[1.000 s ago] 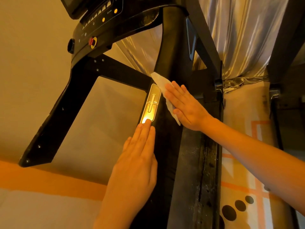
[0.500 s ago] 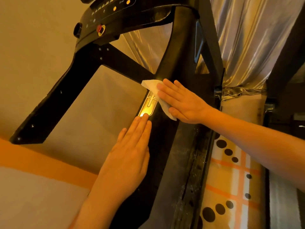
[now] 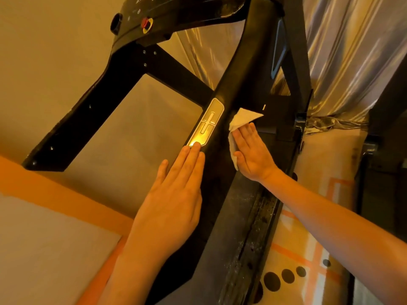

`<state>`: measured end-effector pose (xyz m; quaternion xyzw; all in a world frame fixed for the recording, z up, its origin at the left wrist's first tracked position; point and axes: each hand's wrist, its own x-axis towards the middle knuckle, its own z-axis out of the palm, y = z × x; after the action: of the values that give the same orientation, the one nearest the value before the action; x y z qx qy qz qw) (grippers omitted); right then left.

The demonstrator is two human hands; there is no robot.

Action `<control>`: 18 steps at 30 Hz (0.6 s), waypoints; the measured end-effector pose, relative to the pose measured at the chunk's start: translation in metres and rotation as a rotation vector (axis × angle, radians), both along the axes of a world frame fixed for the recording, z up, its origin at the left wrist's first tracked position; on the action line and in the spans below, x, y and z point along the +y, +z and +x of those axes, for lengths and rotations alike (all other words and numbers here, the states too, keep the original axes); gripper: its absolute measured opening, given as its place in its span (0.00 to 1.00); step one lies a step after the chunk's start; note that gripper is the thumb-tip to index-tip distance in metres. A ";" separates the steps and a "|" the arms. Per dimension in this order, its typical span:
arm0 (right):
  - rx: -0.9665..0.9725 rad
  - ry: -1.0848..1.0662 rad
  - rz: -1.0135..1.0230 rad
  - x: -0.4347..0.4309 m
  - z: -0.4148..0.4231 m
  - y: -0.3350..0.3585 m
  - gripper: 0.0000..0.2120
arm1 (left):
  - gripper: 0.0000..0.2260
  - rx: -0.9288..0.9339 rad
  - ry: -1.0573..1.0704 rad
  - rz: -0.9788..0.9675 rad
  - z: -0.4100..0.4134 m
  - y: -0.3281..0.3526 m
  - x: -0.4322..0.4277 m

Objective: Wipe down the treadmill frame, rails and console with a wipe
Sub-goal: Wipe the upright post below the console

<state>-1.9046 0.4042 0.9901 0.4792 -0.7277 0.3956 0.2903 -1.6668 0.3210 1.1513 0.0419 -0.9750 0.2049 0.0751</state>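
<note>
The black treadmill handrail (image 3: 229, 89) runs diagonally up to the console (image 3: 141, 20), which carries a red stop button (image 3: 145, 22). A silver plus-minus button plate (image 3: 207, 123) is set into the rail. My left hand (image 3: 174, 192) lies flat on the rail, fingertips touching the plate's lower end. My right hand (image 3: 251, 150) presses a white wipe (image 3: 241, 119) flat against the rail's right side, fingers straight. Part of the wipe is hidden under the palm.
The second black handrail (image 3: 72, 119) reaches out to the left. A silvery curtain (image 3: 343, 51) hangs behind the machine. A dusty side rail (image 3: 248, 238) runs below, beside a patterned floor mat (image 3: 308, 260) with orange lines and black dots. A beige wall fills the left.
My right hand has slid the wipe from over the button plate to the rail's right side. My left hand stays flat below the plate. The camera view has shifted.
</note>
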 end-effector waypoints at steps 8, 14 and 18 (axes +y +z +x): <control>0.053 0.102 -0.053 -0.005 0.002 0.040 0.27 | 0.27 0.002 0.001 0.112 0.002 0.003 0.000; 0.031 0.140 -0.064 -0.008 0.002 0.060 0.27 | 0.27 0.010 -0.020 0.085 0.002 0.004 0.002; -0.165 0.068 -0.134 -0.011 0.024 0.021 0.27 | 0.26 -0.017 -0.007 0.050 -0.001 0.005 0.006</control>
<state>-1.8808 0.3928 1.0110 0.4486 -0.7045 0.4912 0.2472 -1.6681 0.3269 1.1566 0.0388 -0.9805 0.1807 0.0663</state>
